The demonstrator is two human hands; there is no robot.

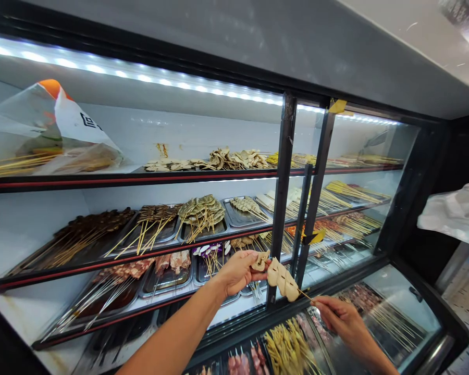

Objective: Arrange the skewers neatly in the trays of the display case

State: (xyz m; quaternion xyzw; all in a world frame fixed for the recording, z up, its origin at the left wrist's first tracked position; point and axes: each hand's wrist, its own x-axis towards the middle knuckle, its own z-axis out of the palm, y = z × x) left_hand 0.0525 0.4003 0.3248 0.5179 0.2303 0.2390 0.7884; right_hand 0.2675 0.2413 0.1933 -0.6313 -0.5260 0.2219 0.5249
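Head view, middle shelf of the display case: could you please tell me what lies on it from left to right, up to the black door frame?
Dark skewers → brown skewers → greenish skewers → pale skewers on a steel tray → door frame.

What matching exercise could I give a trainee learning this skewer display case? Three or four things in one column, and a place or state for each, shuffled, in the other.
Things:
1. left hand
2. right hand
3. plastic bag
4. dark skewers

Places or states:
A. lying on the top shelf, far left
B. pinching the bare stick end of a skewer
C. in a tray at the left of the middle shelf
D. gripping a pale food piece at the skewer's upper end

Pairs: 1-D, 2-B, 3-A, 4-C
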